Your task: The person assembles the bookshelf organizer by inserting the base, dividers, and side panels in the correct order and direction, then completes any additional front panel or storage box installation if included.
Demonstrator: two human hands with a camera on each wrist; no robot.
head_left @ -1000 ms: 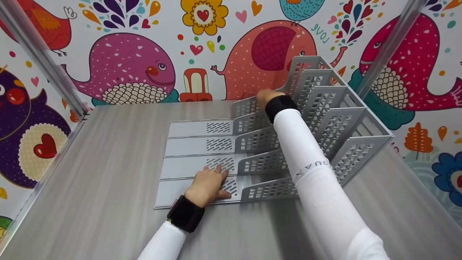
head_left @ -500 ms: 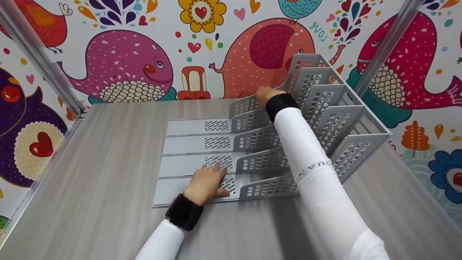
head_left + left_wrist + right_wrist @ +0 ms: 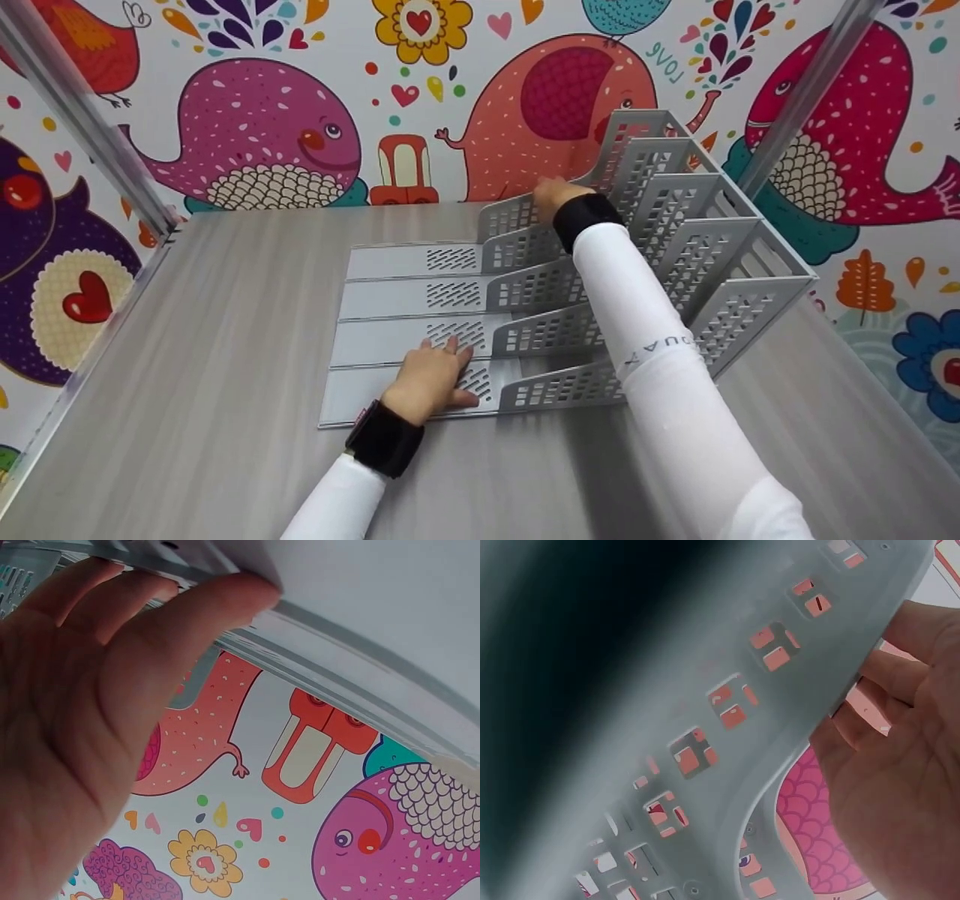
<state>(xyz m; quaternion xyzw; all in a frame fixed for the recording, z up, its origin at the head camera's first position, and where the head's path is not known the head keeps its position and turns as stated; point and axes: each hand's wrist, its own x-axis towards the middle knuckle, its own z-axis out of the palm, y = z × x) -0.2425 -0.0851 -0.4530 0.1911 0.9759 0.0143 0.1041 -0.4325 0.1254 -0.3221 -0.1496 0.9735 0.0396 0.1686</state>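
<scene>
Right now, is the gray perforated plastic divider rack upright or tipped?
Upright. The rack stands on the gray wood-grain table, perforated dividers vertical, compartments open upward.

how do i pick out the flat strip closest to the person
On the table stands a grey perforated organizer. Four flat strips extend left from it in the head view. Yours is the nearest strip, the only one under the thumb of the left hand.

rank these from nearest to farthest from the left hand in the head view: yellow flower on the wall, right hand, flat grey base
1. Flat grey base: directly under the left hand.
2. Right hand: farther back, to the right.
3. Yellow flower: high up at the back, farthest.
</scene>
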